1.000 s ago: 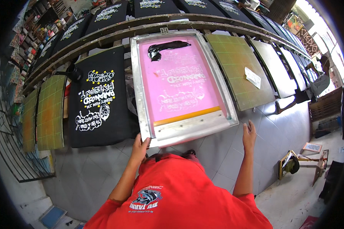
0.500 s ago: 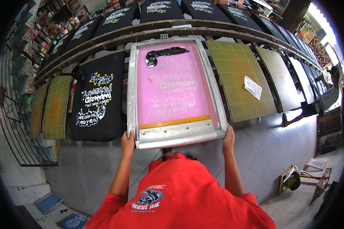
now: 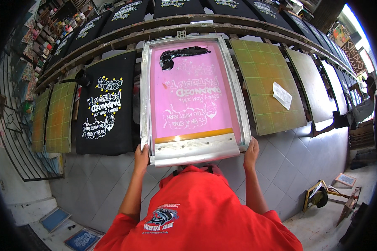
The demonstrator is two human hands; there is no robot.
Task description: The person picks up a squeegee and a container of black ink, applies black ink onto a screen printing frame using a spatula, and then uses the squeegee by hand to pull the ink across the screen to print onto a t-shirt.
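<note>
My left hand [image 3: 141,158] is closed around the near left corner of a metal-framed printing screen [image 3: 146,96]. At the opposite near corner, my right hand [image 3: 251,153] grips the same frame, thumb on top. The screen's pink mesh [image 3: 188,96] shows white lettering and cloud shapes. A thick band of glossy black ink [image 3: 182,53] lies across its far end. Along the near end rests a wide squeegee [image 3: 192,148] with an orange blade and a metal holder; neither hand is on it. What lies beneath the screen is mostly hidden.
To the left, a black printed T-shirt [image 3: 100,108] lies on a board, with a dark cup [image 3: 82,78] at its far edge. A green-gridded board [image 3: 264,79] bearing white paper [image 3: 282,96] stands right. Beyond the rails [image 3: 155,34] are more black shirts.
The screen's near end has shifted slightly lower in view, and the white lettering in the mesh looks clearer. Both hands keep their grip; the whole view has moved a little.
</note>
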